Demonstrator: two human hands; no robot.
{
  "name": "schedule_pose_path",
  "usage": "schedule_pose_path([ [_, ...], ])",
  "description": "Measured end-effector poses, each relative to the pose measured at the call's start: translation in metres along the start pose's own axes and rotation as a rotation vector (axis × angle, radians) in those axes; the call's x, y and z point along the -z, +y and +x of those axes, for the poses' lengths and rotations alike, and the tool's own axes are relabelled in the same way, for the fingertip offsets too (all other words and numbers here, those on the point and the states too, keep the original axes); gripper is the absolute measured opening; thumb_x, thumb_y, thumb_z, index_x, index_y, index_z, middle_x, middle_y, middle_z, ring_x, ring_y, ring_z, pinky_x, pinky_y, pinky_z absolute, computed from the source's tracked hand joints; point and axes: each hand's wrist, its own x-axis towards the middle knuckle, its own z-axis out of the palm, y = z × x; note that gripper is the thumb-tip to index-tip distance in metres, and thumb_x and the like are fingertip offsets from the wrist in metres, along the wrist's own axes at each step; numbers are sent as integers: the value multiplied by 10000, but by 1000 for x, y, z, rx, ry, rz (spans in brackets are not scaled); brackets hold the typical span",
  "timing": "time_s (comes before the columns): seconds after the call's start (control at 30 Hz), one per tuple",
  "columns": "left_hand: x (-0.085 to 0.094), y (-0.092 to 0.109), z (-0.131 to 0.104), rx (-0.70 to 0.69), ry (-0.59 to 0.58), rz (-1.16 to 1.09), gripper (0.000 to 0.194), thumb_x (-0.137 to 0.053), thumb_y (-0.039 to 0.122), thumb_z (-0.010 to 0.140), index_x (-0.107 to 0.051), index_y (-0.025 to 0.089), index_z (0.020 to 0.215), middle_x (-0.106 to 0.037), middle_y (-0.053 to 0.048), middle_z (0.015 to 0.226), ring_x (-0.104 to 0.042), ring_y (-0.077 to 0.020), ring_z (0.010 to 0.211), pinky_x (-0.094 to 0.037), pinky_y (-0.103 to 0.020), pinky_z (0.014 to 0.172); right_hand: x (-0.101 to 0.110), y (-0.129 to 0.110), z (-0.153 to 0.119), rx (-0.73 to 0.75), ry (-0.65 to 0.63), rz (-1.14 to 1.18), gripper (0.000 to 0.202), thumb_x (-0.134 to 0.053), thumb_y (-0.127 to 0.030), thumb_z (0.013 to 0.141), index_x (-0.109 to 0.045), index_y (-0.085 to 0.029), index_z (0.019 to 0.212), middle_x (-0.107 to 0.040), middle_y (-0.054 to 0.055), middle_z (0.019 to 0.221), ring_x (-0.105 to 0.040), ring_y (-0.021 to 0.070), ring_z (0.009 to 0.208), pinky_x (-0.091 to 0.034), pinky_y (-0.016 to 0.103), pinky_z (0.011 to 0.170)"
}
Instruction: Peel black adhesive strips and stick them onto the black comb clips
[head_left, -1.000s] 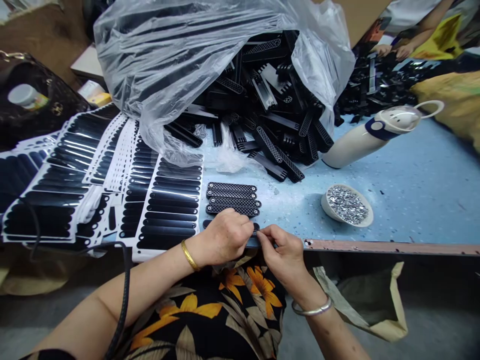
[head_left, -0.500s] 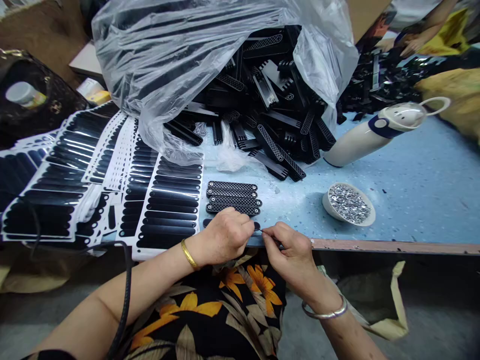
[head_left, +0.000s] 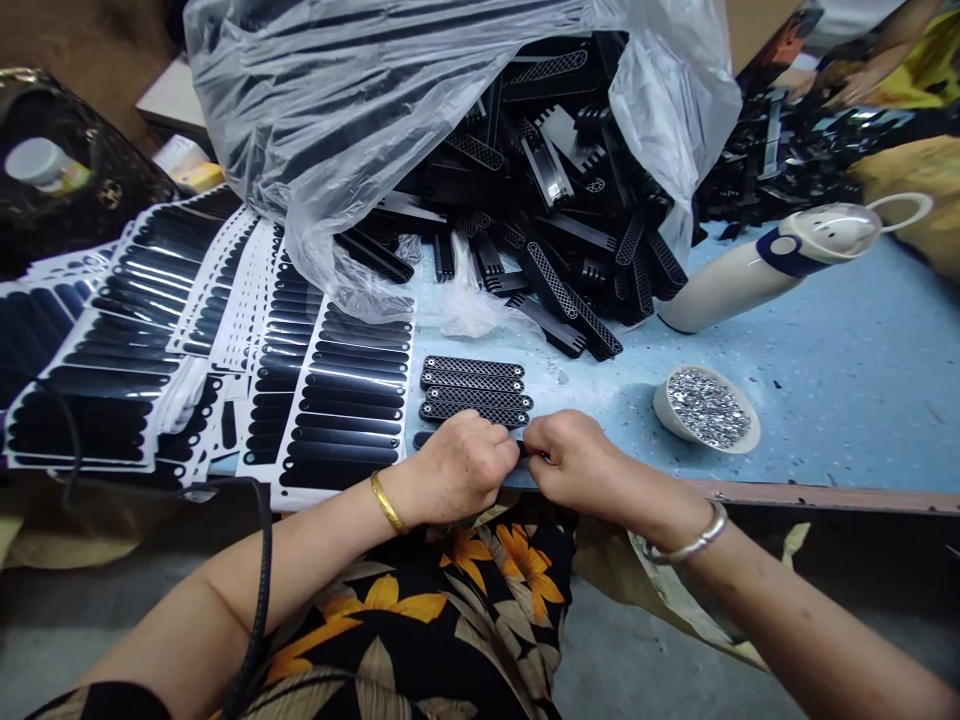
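Observation:
My left hand (head_left: 469,465) is closed over a slim black piece with a rounded end (head_left: 421,440), which lies at the table's front edge. Most of that piece is hidden under my fingers. Close against its right end, my right hand (head_left: 574,455) is curled in a pinch; what sits between thumb and finger is hidden. Just beyond my left hand, several black mesh-patterned bars (head_left: 476,388) lie side by side in a neat stack, with small silver dots at their ends.
Sheets of black strip stickers (head_left: 349,390) cover the left. A clear plastic bag (head_left: 337,110) spills black slotted parts (head_left: 551,280) at the back. To the right are a bowl of small silver pieces (head_left: 709,408) and a tilted bottle (head_left: 739,285). Another person's hand (head_left: 851,85) shows at far right.
My right hand has moved in against the black piece's end and turned, its fingers curling tighter. My left hand stays on the piece. The whole view has shifted slightly.

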Motion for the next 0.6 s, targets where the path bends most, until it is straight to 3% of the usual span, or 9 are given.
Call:
schedule_pose_path([
  [0.1,0,0,0,3,1,-7,189,-468,74,860,-614,147,765,-609,-46,697,-554,-198,638,-375,-356,602,0,-1,1,23,-18,22,225,-541,-56,577,-425,-204,455,-454,-24,439,-288,112,435,-189,280,467],
  [0.3,1,1,0,5,0,-3,181,-476,87,881,-599,147,764,-607,-46,704,-556,-189,649,-370,-347,610,-31,3,-27,-20,412,268,252,-467,-142,793,-480,-206,550,-504,-15,481,-436,122,433,-306,246,455],
  [0.43,2,1,1,6,-12,-2,164,-492,108,897,-590,147,771,-613,-45,719,-566,-185,664,-371,-344,620,-51,0,-39,-96,525,437,215,-501,-214,867,-571,-202,664,-544,-34,485,-491,123,413,-364,225,434],
  [0.6,3,2,2,32,4,-9,203,-479,121,907,-588,152,739,-617,-39,705,-570,-177,656,-380,-342,621,-67,-7,-40,-41,729,337,194,-513,-174,901,-598,-194,729,-583,-27,538,-533,119,436,-387,225,466],
])
